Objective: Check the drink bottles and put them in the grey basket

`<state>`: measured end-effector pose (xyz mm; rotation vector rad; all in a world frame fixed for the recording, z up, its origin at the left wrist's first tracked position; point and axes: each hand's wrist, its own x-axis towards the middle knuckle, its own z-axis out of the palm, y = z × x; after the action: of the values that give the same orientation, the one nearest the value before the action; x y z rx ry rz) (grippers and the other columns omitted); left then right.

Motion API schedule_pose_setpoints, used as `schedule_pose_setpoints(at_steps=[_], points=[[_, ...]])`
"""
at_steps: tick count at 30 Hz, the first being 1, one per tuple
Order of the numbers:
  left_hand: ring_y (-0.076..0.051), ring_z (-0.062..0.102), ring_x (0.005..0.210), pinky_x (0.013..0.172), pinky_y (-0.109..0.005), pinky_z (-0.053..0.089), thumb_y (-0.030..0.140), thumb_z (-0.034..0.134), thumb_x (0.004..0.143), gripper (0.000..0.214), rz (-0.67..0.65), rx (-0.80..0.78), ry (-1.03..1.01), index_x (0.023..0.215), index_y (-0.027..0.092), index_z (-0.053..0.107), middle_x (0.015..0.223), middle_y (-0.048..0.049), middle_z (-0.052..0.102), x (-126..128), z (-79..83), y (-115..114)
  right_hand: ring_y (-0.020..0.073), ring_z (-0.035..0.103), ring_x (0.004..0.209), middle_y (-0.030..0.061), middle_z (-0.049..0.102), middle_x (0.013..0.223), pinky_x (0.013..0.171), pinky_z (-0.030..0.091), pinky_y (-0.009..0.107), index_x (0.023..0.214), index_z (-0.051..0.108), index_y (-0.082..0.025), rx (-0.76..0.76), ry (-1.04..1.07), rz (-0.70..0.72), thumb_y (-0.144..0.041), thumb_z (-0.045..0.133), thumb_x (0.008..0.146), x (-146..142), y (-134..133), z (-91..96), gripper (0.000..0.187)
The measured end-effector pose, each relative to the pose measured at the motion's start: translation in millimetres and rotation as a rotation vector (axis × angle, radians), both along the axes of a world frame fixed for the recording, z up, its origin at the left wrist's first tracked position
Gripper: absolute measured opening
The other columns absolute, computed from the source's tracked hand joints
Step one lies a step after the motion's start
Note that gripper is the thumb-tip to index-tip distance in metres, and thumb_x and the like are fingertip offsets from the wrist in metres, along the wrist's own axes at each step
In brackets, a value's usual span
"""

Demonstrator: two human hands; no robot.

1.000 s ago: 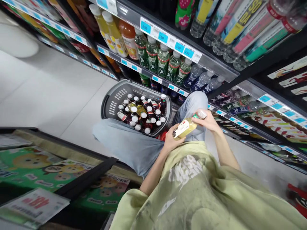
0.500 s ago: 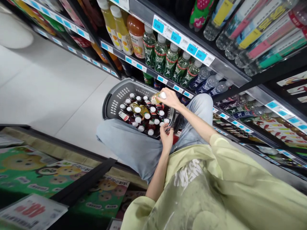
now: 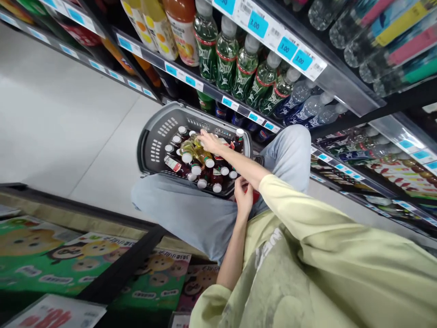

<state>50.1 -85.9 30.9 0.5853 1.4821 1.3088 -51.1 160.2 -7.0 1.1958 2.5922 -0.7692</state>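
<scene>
My right hand [image 3: 210,141] reaches into a grey shopping basket [image 3: 150,136] on the floor. Its fingers are closed on a pale yellow drink bottle [image 3: 189,146], which lies tilted on top of the other bottles. The basket holds several upright dark bottles with white caps [image 3: 218,175]. My left hand [image 3: 244,197] sits at the basket's near rim with its fingers curled over the edge. My knees in light jeans [image 3: 184,214] flank the basket.
Shelves on the right carry green soda bottles [image 3: 225,59], orange and yellow drinks [image 3: 177,27], clear water bottles [image 3: 307,107] and blue price tags [image 3: 257,23]. A low display with green cartoon packaging [image 3: 51,255] stands at the lower left. Pale tiled floor [image 3: 68,118] lies beyond.
A second ago both hands held the yellow bottle at my lap. My right hand has since carried it into the basket and lowered it leftward; my left hand went to the basket's rim.
</scene>
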Motion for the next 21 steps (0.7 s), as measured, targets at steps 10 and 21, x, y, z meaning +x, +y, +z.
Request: schedule_pose_setpoints(at_steps=[10, 21], points=[[-0.035, 0.074, 0.118, 0.102, -0.047, 0.062, 0.037, 0.072, 0.085, 0.036, -0.065, -0.022, -0.010, 0.116, 0.018, 0.069, 0.122, -0.0149, 0.078, 0.8, 2.9, -1.9, 0.0283, 0.066, 0.115, 0.0228, 0.046, 0.167, 0.101, 0.053, 0.045, 0.144, 0.060, -0.011, 0.020, -0.083, 0.003, 0.002, 0.044, 0.099, -5.1, -14.7, -3.8, 0.050], [-0.029, 0.076, 0.112, 0.104, -0.040, 0.059, 0.043, 0.074, 0.093, 0.032, -0.114, -0.028, -0.079, 0.113, 0.019, 0.069, 0.111, -0.0115, 0.079, 3.9, 0.0, 2.0, 0.0328, 0.068, 0.133, 0.0209, 0.053, 0.163, 0.112, 0.060, 0.047, 0.143, 0.063, -0.012, 0.037, -0.142, 0.027, 0.000, 0.052, 0.100, -0.7, -2.1, 5.8, 0.046]])
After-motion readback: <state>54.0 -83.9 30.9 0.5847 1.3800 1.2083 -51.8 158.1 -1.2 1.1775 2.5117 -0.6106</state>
